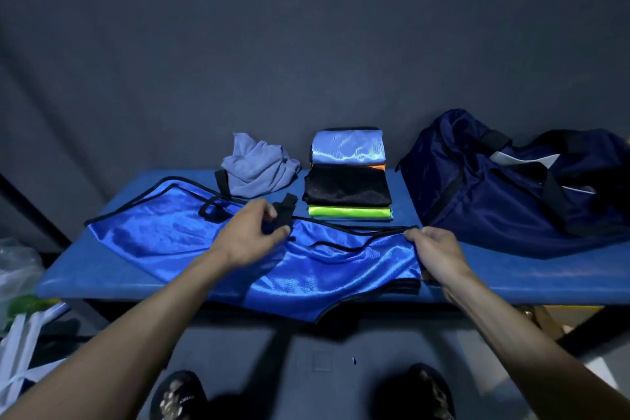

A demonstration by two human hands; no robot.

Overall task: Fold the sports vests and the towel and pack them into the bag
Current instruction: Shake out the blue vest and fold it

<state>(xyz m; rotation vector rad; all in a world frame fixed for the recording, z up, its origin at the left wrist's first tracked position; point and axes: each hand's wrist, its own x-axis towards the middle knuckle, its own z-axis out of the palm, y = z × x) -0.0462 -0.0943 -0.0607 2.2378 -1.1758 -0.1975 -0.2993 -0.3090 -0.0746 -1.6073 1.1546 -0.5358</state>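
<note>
Left hand (254,232): pinches a black strap (283,213) of the blue vest (191,235) spread under it on the table (511,278).
Right hand (434,254): grips the vest's right edge.
Done: folded vests (347,174) stacked beyond the hands.
Left: this vest, crumpled towel (257,165), packing the bag (494,181) right of the right hand.
Pose: both arms reach forward, palms down.

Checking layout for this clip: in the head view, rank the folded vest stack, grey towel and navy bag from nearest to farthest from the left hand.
From the left hand:
1. Grey towel, just behind it.
2. Folded vest stack, behind and to the right; close to the towel's distance.
3. Navy bag, far right.
</note>
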